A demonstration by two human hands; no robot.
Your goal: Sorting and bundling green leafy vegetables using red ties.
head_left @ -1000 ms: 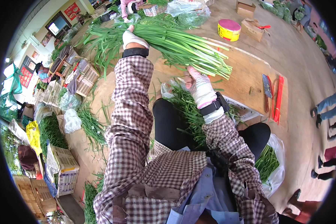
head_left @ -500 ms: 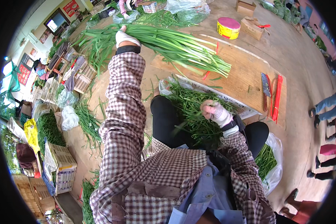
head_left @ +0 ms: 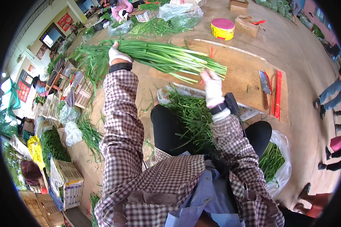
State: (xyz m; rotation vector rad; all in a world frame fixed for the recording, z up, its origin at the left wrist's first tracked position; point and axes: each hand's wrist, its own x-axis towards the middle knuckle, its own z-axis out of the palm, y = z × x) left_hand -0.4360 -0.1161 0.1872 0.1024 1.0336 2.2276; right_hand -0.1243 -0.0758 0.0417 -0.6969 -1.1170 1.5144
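A long bunch of garlic chives (head_left: 166, 55) lies sideways in front of me, leafy tops to the left and pale stems to the right. My left hand (head_left: 118, 56), in a white fingerless glove, is closed around it near the leaves. At the stem end, my gloved right hand (head_left: 213, 85) pinches some stems, beside a red tie. Below the stems, a wooden board (head_left: 246, 85) rests partly on a white box. Between my knees lies a heap of loose green trimmings (head_left: 195, 117).
On the board's right side lie a knife (head_left: 265, 84) and red tie strips (head_left: 278, 94). Beyond it stand a yellow tub with a pink lid (head_left: 222, 29) and cardboard boxes (head_left: 247, 26). A plastic bag of greens (head_left: 274, 162) sits by my right knee. Crates (head_left: 70, 185) line the left.
My right hand has risen from the trimmings heap to the stem end of the bunch. My left hand has moved the bunch slightly left and nearer to me.
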